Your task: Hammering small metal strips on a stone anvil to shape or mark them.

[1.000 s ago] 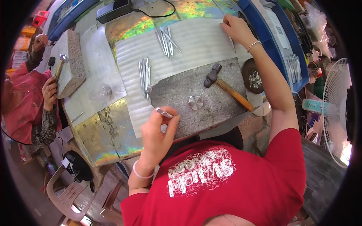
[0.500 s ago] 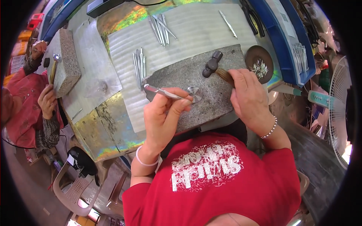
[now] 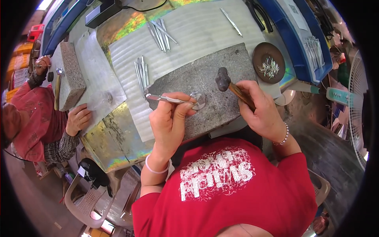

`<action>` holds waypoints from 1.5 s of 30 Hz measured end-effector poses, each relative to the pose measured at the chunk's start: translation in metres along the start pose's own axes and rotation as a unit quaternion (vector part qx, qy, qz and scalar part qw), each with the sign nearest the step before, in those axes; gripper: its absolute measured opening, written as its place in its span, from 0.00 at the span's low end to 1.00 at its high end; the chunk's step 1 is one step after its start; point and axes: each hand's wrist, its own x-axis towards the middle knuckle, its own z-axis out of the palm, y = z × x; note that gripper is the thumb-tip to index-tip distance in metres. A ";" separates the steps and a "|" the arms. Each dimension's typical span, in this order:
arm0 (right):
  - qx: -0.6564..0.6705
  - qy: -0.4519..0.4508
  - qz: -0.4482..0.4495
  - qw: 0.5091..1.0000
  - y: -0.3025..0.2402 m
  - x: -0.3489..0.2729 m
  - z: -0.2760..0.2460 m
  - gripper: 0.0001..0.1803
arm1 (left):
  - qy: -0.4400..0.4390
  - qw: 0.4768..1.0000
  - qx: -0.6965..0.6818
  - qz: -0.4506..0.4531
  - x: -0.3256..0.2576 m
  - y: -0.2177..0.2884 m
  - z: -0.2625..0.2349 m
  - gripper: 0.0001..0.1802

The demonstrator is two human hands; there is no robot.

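Head view. Left hand (image 3: 167,118): thumb and fingers clamped together on a slim metal rod (image 3: 158,97), held aslant, one end jutting out to the left past the knuckles. The other end points toward a round silver disc (image 3: 200,101), which lies flat on the grey slab (image 3: 221,114). Fingertips cover that end, so contact with the disc is hard to judge.

Right hand (image 3: 260,108): fingers closed around the wooden handle of a hammer (image 3: 223,81). Dark head sits farther out than the disc and to its right, within the slab's outline.

Slab rests at the near edge of a white foam sheet (image 3: 189,43). On the sheet: a near bundle (image 3: 142,73) of rods just beside the slab's left corner; a far bundle (image 3: 162,35) beyond it, one rod lying across the others; a lone rod (image 3: 231,22) well apart, to the right. Black-handled pliers (image 3: 259,15) near the blue tray (image 3: 290,43).

Right of the slab, a brown bowl (image 3: 257,59) holds a heap of bright slivers (image 3: 269,68).

Far left: a co-worker's hand (image 3: 77,119) near a pale stone block (image 3: 70,75); second hammer (image 3: 58,87) against the block.
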 end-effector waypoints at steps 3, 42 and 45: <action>0.024 -0.006 0.028 0.999 -0.004 -0.002 -0.002 0.18 | -0.016 0.999 0.030 0.001 0.001 0.002 -0.001 0.04; 0.093 -0.064 -0.133 0.985 -0.081 -0.005 -0.033 0.19 | -0.084 0.912 0.276 0.290 0.006 0.000 -0.008 0.13; 0.019 -0.072 -0.129 0.989 -0.094 -0.010 -0.042 0.18 | -0.075 0.914 0.266 0.296 0.008 -0.001 -0.008 0.13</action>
